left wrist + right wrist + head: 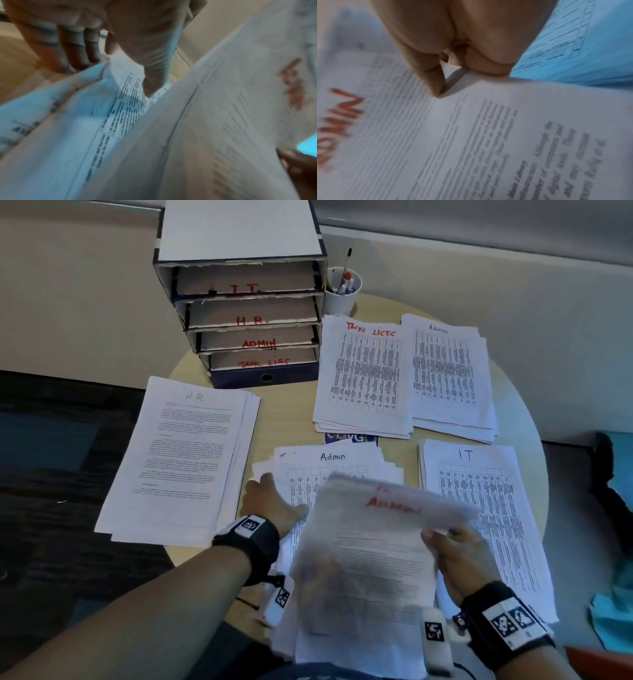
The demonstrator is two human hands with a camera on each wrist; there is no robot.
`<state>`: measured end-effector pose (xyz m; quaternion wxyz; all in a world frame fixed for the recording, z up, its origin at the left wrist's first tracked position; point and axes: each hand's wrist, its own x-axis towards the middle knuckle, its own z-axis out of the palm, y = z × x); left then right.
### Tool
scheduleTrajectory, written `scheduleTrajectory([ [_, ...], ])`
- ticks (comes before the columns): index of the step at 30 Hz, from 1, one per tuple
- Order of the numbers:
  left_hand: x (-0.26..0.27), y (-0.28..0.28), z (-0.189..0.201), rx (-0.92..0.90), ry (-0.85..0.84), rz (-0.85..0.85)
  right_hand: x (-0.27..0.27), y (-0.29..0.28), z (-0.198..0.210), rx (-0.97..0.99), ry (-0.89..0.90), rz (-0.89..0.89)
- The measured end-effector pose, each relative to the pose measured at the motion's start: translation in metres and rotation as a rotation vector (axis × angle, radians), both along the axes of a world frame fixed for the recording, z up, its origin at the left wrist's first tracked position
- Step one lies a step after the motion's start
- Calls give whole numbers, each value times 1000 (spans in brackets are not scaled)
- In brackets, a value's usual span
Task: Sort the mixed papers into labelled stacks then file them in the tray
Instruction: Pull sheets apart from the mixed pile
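Evidently sorting: the right hand (459, 556) pinches a red-marked Admin sheet (370, 549) to lift it, while the left hand (270, 501), fingers spread, steadies the mixed pile (329, 470).

You are sitting in an office. In front of you is a small round wooden table (513, 405) against a plain pale wall, with dark carpet on the floor to your left. At the back of the table stands a four-shelf paper tray (246, 313) with shelves hand-lettered in red: IT, HR, ADMIN, TASK LIST. Beside it a white cup (342, 290) holds pens. Stacks of printed pages cover the tabletop, headed "H.R" (185, 460), "Tasks Lists" (364, 378), "Admin" (448, 374) and "IT" (486, 508).
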<state>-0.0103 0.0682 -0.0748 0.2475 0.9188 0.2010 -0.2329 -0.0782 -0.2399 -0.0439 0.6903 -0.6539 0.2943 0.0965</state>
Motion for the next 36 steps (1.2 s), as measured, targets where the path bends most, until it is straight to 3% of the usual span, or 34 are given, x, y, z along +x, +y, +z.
scheduleTrajectory([
  [5,12,-12,2,-44,121,106,6,12,3,-222,-15,98],
  [9,9,-5,-5,-160,-16,187,7,12,0,-274,19,63],
  [13,-3,12,-8,-236,-162,144,3,6,2,-280,39,107],
  [18,-7,34,-9,-311,-155,47,2,-4,-1,-320,-99,140],
  [20,-6,36,-4,-325,-230,58,2,-6,-1,-212,-177,163],
  [23,-4,41,0,-278,-275,153,7,-7,0,-37,-149,144],
  [27,-2,46,2,-183,-457,1,7,-1,3,-43,-148,189],
  [31,-11,50,12,-196,-494,20,6,-2,-4,-47,-168,170],
  [34,-17,44,25,-436,-454,158,10,2,-1,124,-115,138],
  [36,-19,39,33,-646,-375,147,12,1,-4,220,-85,127],
])
